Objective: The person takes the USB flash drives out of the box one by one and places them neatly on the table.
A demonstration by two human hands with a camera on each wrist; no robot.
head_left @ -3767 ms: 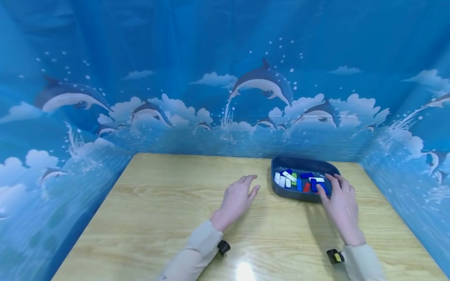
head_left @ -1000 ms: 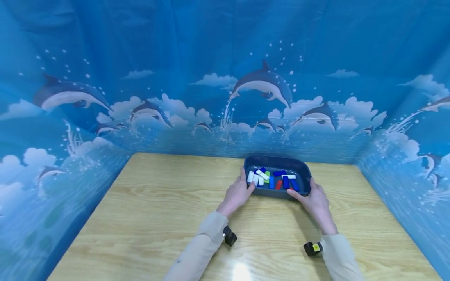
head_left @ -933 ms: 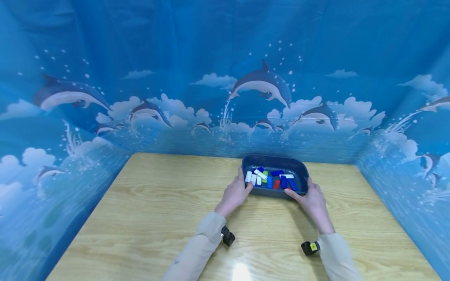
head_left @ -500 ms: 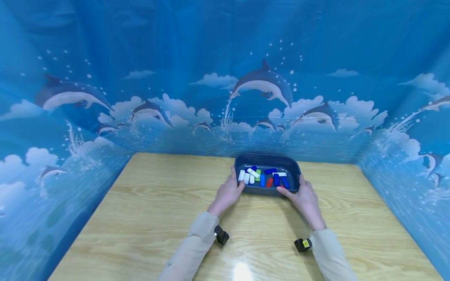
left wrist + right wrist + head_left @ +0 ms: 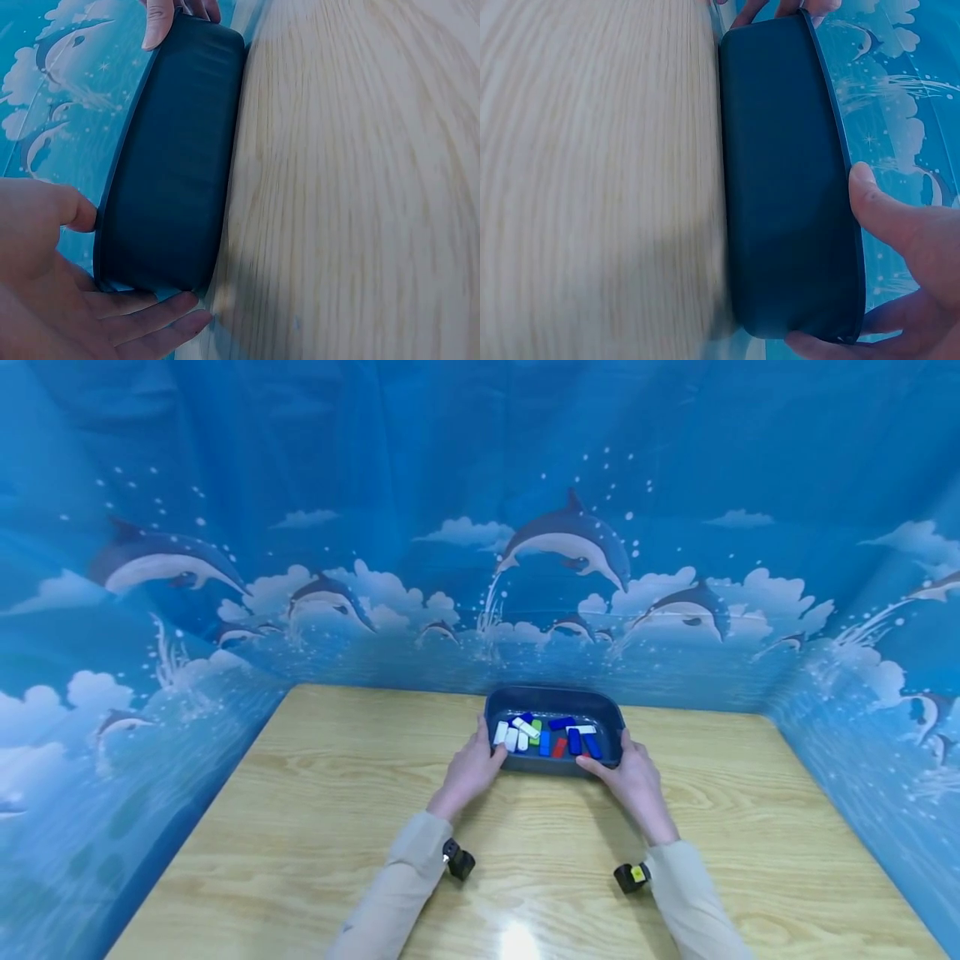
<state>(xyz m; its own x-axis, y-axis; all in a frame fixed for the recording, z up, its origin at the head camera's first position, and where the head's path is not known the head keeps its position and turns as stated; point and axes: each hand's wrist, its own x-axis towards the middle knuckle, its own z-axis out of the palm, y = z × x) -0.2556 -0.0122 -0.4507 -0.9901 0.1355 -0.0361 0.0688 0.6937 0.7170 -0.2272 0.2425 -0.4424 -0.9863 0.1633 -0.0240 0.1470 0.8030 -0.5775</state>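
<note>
A dark blue-grey rectangular tray (image 5: 551, 766) with rounded corners sits at the back of the wooden table. My left hand (image 5: 467, 774) grips its left end, thumb at the front rim and fingers along the end wall. At the opposite end my right hand (image 5: 634, 783) holds it the same way, as the right wrist view also shows. Inside lie small flat oblong pieces: several white ones (image 5: 501, 732), several dark blue ones (image 5: 574, 742), a lighter blue one (image 5: 545, 743), a green one (image 5: 536, 732) and a red one (image 5: 559, 747). Both wrist views show only the tray's outer wall (image 5: 169, 157).
Pale wood-grain table (image 5: 315, 810) stretches in front and to both sides of the tray. A blue curtain (image 5: 420, 527) printed with dolphins and clouds hangs along the back and both sides, close behind the tray's far rim.
The tray has slid left along the table with its pieces, both hands moving with it. In the earliest frame it stood farther right, with the left hand apart from it.
</note>
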